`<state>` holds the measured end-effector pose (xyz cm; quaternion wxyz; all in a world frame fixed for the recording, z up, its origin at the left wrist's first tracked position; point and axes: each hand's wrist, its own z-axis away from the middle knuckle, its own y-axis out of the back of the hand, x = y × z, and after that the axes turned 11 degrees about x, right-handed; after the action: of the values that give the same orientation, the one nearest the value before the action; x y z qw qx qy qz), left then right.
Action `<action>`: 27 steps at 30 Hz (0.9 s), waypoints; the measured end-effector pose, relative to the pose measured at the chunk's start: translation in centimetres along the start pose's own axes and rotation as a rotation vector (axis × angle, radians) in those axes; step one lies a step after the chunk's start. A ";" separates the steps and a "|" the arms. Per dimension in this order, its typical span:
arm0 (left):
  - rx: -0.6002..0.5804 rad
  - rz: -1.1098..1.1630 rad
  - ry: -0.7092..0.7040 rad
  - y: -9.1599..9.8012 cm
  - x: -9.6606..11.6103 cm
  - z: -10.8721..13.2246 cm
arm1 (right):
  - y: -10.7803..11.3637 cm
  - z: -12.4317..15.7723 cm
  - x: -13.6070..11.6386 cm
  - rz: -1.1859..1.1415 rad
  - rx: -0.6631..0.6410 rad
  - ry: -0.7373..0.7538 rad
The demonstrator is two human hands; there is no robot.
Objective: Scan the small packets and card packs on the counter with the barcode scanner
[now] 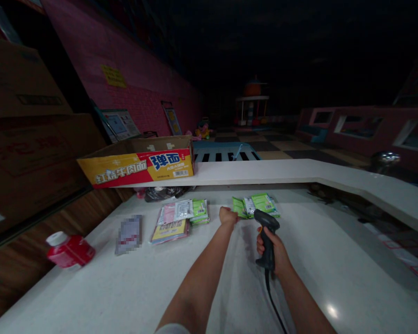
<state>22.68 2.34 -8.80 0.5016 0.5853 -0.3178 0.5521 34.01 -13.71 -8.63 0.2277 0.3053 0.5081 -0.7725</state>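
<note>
Closest in view, the right hand (273,250) has its grip closed around the handle of a black barcode scanner (267,236), whose head points up and away over the white worktop (299,287), with its cord (273,301) trailing down toward the bottom of the frame. The left hand (228,215) sits just to the left of the scanner, its grip curled shut with nothing showing in it, right beside a small pile of green packets (256,205) at the far side of the worktop. Left of that hand lie more green packets (199,212) and a loose stack of printed packets (170,222), then a packet blurred past reading (128,234). A red bottle with a white cap (69,250) lies on its side near the left edge. Behind them are a dark bag (163,194) and a raised white ledge (264,169) carrying a yellow and red cardboard box (135,162). Beyond, at the upper left of the frame, is a pink brick wall (125,69), and a checkered floor (264,144) runs back toward a dim play structure (251,99).
</note>
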 end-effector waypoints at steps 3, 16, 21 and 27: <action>-0.020 0.104 0.094 0.9 -0.2 0.6 | -0.2 0.2 -0.1 0.001 0.010 -0.004; -0.312 0.666 -0.177 9.5 -4.7 3.4 | -1.0 1.9 -0.2 0.139 0.031 0.039; -0.350 0.726 -0.177 9.5 -4.3 3.2 | -2.0 3.6 0.1 0.368 0.062 0.098; -0.331 0.755 -0.194 9.4 -4.5 3.4 | -3.7 6.7 -0.2 0.606 0.053 0.151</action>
<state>14.24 -4.40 -10.59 0.3190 0.3886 -0.6399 0.5812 30.02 -18.50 -4.11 0.4014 0.5053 0.3892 -0.6574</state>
